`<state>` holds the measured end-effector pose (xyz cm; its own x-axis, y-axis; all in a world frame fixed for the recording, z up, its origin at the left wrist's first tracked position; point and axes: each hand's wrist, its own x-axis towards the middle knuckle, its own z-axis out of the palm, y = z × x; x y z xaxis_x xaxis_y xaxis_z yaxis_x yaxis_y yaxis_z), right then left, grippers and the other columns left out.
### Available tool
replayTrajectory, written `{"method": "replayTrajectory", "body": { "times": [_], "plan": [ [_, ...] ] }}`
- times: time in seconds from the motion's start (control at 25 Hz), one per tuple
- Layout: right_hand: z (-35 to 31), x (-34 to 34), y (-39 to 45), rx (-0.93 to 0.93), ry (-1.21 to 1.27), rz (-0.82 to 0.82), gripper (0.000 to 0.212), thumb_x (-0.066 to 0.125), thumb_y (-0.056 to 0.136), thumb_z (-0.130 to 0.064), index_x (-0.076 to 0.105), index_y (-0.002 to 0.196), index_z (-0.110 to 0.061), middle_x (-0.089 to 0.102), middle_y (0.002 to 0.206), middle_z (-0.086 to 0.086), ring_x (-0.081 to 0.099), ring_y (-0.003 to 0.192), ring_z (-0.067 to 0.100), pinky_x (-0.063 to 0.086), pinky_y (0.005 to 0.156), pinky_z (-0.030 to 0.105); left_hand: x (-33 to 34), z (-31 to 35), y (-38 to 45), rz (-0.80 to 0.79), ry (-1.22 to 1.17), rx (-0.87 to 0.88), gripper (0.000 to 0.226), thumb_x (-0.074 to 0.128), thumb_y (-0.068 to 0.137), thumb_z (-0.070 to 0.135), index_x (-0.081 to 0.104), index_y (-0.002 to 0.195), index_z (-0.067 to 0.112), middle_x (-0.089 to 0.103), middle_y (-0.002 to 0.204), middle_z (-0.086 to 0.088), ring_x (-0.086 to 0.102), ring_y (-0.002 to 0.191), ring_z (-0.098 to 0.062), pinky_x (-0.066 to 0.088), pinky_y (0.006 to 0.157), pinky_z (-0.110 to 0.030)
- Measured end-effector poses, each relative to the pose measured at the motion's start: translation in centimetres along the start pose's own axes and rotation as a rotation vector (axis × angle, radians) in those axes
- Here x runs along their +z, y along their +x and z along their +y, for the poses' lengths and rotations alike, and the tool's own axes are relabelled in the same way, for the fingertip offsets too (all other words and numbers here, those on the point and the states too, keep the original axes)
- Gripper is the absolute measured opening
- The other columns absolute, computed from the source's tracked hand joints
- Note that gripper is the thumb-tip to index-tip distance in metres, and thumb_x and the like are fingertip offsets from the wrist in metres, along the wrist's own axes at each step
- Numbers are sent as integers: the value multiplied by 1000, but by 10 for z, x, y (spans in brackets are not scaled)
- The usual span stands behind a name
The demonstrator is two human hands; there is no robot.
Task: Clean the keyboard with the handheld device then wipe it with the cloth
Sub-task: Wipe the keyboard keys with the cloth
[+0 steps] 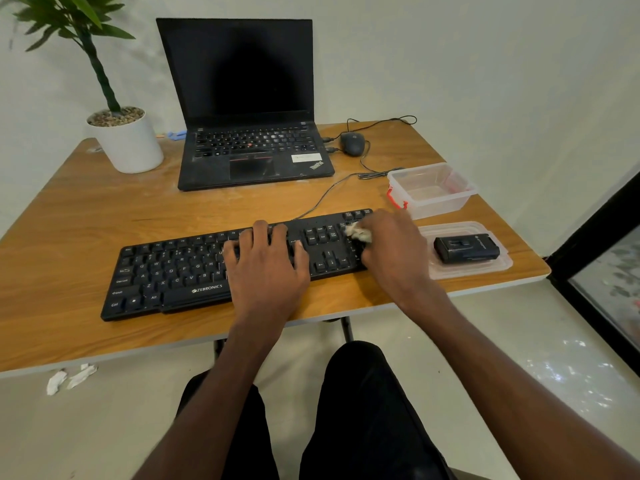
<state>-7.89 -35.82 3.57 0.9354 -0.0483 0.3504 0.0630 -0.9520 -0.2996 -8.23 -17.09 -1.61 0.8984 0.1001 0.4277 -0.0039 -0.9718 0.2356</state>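
Note:
A black Zebronics keyboard (173,268) lies along the front of the wooden table (86,209). My left hand (266,268) rests flat on its middle keys with fingers spread. Over the number pad at the keyboard's right end, my right hand (391,251) grips a small crumpled white cloth (358,233) and presses it onto the keys. The black handheld device (465,249) lies on a clear plastic lid (485,270) just right of the keyboard, apart from both hands.
An open black laptop (249,109) stands behind the keyboard, with a wired mouse (352,143) to its right. A clear plastic box (433,188) sits behind the lid. A potted plant (126,140) stands at the back left. Cables run across the table's middle.

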Motion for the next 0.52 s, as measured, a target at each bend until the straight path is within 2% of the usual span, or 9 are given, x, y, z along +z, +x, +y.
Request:
{"method": "replayTrajectory", "body": {
  "times": [0.12,0.2,0.32,0.4,0.44,0.52],
  "plan": [
    [-9,7,-3,-218,40,-115,42,71,85,-1,74,120,-22,67,117,-7,50,108,20,39,75,29,0,0,0,-2,4,-4,41,44,104,47,61,130,19,54,129,-5,52,119,-26,31,111,-53],
    [2,1,2,-171,41,-122,42,71,86,-1,74,121,-24,66,117,-7,51,110,20,44,75,32,0,-1,0,-5,-1,-4,41,45,104,47,61,130,20,54,129,-4,53,119,-26,31,111,-54],
    [24,-17,12,40,-70,-123,37,73,89,-10,74,122,-27,69,112,3,58,109,26,53,76,40,0,-1,0,-2,-4,-8,41,45,104,47,61,130,20,54,128,-4,53,118,-26,31,111,-53],
    [22,-21,13,128,-213,-47,33,72,91,-12,74,122,-24,68,110,9,58,108,29,49,73,40,0,0,-1,7,-1,-3,41,45,104,47,62,129,19,55,128,-5,53,118,-26,32,111,-54],
    [17,-18,11,98,-180,-20,35,72,90,-11,73,122,-23,66,112,8,57,109,29,48,73,39,0,0,-1,8,0,-2,41,45,104,46,62,129,19,55,128,-5,53,118,-26,32,111,-54],
    [7,-8,7,-44,-5,-70,41,71,87,-5,74,122,-26,66,114,0,56,109,25,49,74,37,0,-1,0,4,-1,-2,41,45,104,46,61,129,19,54,129,-5,53,118,-27,31,111,-53]
  ]
}}
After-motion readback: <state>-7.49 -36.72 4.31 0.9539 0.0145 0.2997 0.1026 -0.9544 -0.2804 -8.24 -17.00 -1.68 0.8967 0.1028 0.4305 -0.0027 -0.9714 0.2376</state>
